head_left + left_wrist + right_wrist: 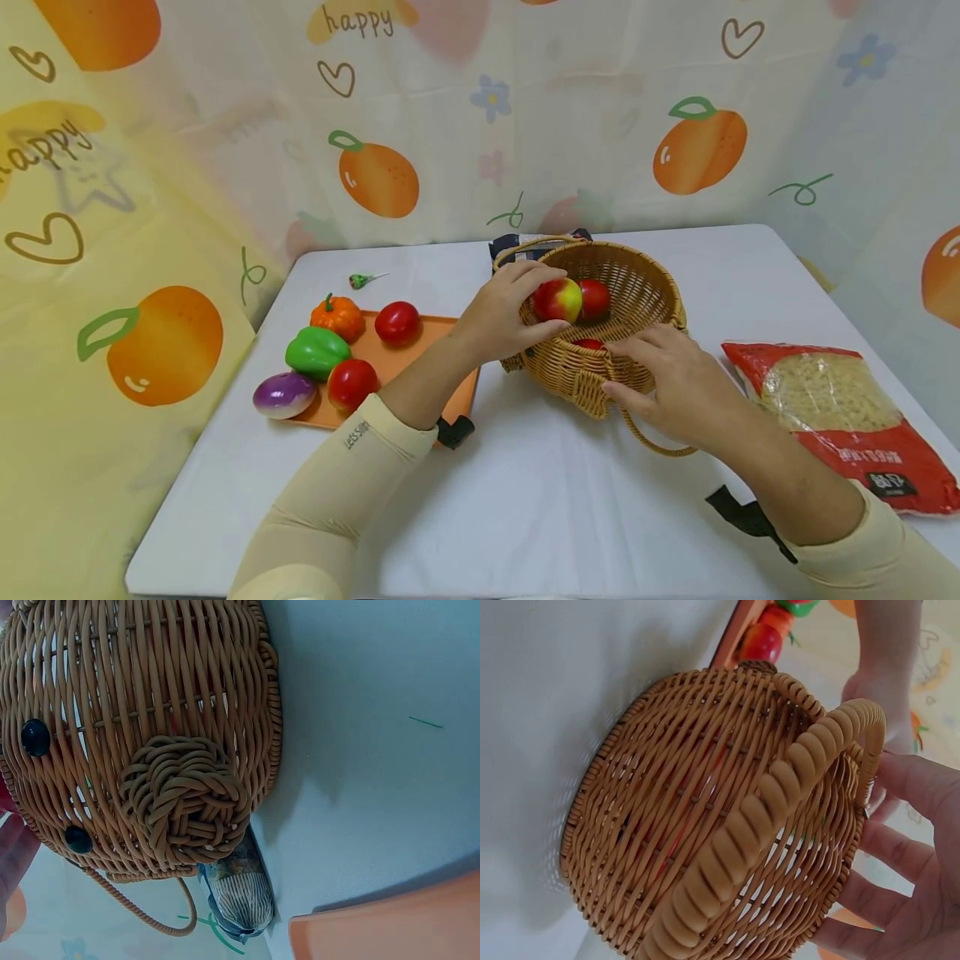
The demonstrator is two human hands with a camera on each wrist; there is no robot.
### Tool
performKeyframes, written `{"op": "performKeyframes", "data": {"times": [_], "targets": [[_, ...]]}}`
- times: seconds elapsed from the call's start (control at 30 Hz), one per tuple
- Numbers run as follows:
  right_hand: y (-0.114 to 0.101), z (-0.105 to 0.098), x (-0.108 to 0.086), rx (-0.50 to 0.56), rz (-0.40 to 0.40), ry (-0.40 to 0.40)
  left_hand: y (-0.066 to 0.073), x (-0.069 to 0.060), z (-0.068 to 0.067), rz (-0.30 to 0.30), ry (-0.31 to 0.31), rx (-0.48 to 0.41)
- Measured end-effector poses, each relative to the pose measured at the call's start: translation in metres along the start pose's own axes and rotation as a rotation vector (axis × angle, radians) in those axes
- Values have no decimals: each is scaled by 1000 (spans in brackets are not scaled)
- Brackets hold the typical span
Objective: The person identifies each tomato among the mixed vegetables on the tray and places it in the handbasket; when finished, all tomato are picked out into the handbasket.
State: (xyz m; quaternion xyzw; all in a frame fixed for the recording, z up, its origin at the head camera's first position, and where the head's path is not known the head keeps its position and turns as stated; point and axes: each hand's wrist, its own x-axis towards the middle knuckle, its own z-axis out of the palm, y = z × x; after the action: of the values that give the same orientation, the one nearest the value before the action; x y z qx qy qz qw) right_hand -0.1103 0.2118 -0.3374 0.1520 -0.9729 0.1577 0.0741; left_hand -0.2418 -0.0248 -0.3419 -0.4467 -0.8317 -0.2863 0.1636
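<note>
In the head view my left hand [506,308] holds a red-and-yellow apple [557,300] between fingers and thumb at the opening of a wicker basket [637,283]. Beside that apple, a round red fruit [595,298] lies inside the basket; another red piece [588,343] shows just past the near rim. My right hand [675,383] grips the rim on the near right side. In the right wrist view its fingers [892,851] reach to the rim near the thick handle [727,855]. The left wrist view shows mostly the basket's woven side [150,697], with the left fingers [15,855] at the edge.
An orange tray [420,358] on the left bears two tomatoes, a green pepper [318,352], a small pumpkin [337,317] and a purple-white vegetable [284,395]. A red pasta bag [840,417] lies right. Behind the basket is a dark package [504,246]; a small wrapped lollipop [360,281] lies far left.
</note>
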Motion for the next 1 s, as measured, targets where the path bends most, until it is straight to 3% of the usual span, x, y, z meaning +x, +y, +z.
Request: {"op": "performKeyframes", "data": {"times": [0.2,0.63,0.8,1.0], "targets": [[0,0,0,-6,-2,4,-1,-1,0,34,13,15],[1,3,-1,1,-30,33,0,-4,0,41,10,26],[1,3,-1,8,-39,40,3,-8,-8,5,12,44],[2,2,0,6,-27,42,-1,-17,-24,-92,14,32]]}}
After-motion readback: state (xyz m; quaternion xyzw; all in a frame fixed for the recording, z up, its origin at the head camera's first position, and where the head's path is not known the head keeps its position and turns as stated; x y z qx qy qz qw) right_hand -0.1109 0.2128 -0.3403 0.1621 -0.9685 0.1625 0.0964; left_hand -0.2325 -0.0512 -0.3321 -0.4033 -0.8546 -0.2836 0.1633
